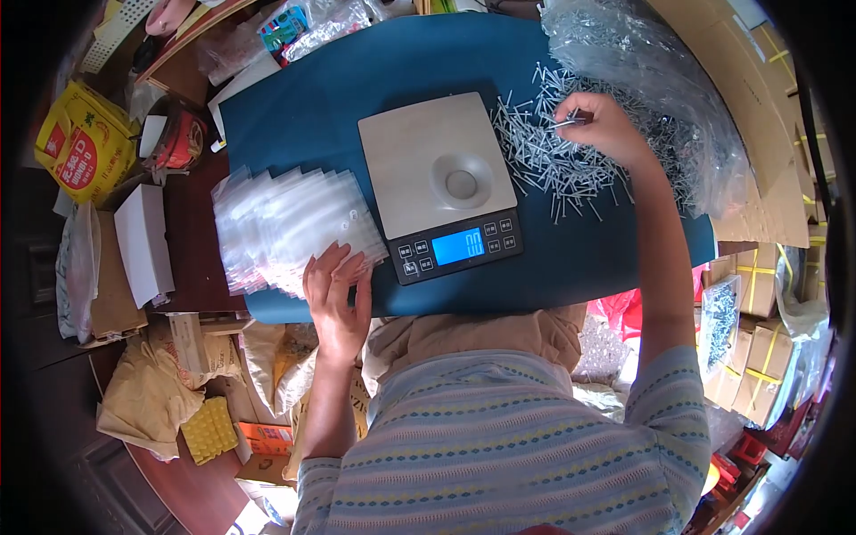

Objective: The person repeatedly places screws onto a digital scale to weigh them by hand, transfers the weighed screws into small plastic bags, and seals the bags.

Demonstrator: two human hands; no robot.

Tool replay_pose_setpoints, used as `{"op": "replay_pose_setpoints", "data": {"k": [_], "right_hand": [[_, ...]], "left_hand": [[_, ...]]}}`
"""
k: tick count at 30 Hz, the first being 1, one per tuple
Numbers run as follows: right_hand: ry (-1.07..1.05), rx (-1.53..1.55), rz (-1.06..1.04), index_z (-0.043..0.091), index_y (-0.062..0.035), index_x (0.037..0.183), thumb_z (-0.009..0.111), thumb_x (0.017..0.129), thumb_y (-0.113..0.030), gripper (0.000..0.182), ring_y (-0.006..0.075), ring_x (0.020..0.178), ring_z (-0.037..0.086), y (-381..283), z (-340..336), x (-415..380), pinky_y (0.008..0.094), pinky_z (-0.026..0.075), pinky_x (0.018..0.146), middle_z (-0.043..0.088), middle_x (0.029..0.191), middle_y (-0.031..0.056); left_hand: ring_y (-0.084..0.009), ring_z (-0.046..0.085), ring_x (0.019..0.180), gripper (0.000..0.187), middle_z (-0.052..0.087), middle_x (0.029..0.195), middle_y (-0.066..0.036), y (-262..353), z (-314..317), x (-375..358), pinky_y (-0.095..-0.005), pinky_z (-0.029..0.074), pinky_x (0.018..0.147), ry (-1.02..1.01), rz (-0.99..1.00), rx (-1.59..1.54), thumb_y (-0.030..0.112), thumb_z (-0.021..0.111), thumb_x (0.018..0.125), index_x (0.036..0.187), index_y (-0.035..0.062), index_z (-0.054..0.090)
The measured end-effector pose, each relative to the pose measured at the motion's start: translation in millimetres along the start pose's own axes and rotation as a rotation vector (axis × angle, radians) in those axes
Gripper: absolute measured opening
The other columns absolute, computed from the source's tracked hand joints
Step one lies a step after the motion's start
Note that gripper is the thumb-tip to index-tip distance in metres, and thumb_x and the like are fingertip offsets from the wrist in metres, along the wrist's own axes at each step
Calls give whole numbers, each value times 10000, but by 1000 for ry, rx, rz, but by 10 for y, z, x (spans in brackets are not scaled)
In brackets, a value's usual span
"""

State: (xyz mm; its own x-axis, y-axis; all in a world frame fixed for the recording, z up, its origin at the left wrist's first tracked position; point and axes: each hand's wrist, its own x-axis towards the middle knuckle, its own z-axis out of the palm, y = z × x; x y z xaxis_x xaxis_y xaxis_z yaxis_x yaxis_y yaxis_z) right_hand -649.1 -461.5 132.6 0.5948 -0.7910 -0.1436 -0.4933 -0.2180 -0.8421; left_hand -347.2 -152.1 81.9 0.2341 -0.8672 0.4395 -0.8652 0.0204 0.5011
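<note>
My right hand [602,129] is closed in a pinch on a few silver screws, above a loose pile of screws [553,165] at the right. My left hand [339,299] has its fingers stretched out over the lower right edge of a fanned stack of clear plastic zip bags [294,227]; its fingertips touch the bags. Between the hands stands a digital scale [410,152] with a metal plate. On the plate rests a small round dish-like shape [461,183]. The blue display [457,248] appears to read 0.0.
A dark blue mat [571,267] covers the work surface. A large clear plastic bag [624,36] of screws lies at the upper right, against a cardboard sheet [758,116]. A yellow bag [85,147] and a white box [143,245] are at the left. Strapped cartons [758,374] stand lower right.
</note>
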Motion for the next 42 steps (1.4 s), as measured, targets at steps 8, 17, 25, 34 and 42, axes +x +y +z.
{"op": "replay_pose_setpoints", "data": {"k": [8, 17, 25, 34, 42], "right_hand": [[-52, -19, -238, 665, -26, 878, 712, 734, -37, 152, 67, 670, 574, -296, 111, 103, 236, 455, 589, 648, 782, 0], [-182, -186, -421, 642, -40, 912, 708, 778, -54, 150, 163, 784, 656, -920, 1010, -74, 291, 516, 685, 686, 893, 67], [68, -176, -446, 619, -51, 879, 723, 793, -141, 163, 255, 763, 686, -898, 761, -179, 345, 526, 682, 693, 842, 106], [13, -93, -78, 618, -48, 830, 747, 789, -121, 154, 96, 631, 601, -231, 384, -550, 247, 458, 565, 641, 712, 22], [-146, 291, -29, 594, -53, 844, 705, 875, -160, 157, 2, 604, 448, -191, 631, -790, 189, 350, 531, 544, 705, -52]], "left_hand": [[-292, 563, 1156, 307, 598, 1174, -85, 47, 8, 33, -510, 354, 1026, -16, 10, -5, -14, 700, 761, 1051, 71, 647], [-288, 549, 1173, 328, 587, 1187, -89, 115, -3, 25, -514, 339, 1035, -42, 14, -17, -10, 702, 760, 1072, 72, 642], [-322, 523, 1210, 364, 584, 1233, -112, 162, -148, 103, -488, 368, 1025, -131, 18, 63, -25, 707, 743, 1093, 57, 652], [-209, 599, 939, 228, 658, 1059, -53, 306, -18, -12, -348, 456, 825, -119, 239, -158, 69, 748, 740, 964, 60, 710], [-198, 549, 787, 247, 576, 823, -14, 743, 448, -20, -359, 381, 736, -182, 174, -192, 124, 774, 731, 966, 95, 703]]}}
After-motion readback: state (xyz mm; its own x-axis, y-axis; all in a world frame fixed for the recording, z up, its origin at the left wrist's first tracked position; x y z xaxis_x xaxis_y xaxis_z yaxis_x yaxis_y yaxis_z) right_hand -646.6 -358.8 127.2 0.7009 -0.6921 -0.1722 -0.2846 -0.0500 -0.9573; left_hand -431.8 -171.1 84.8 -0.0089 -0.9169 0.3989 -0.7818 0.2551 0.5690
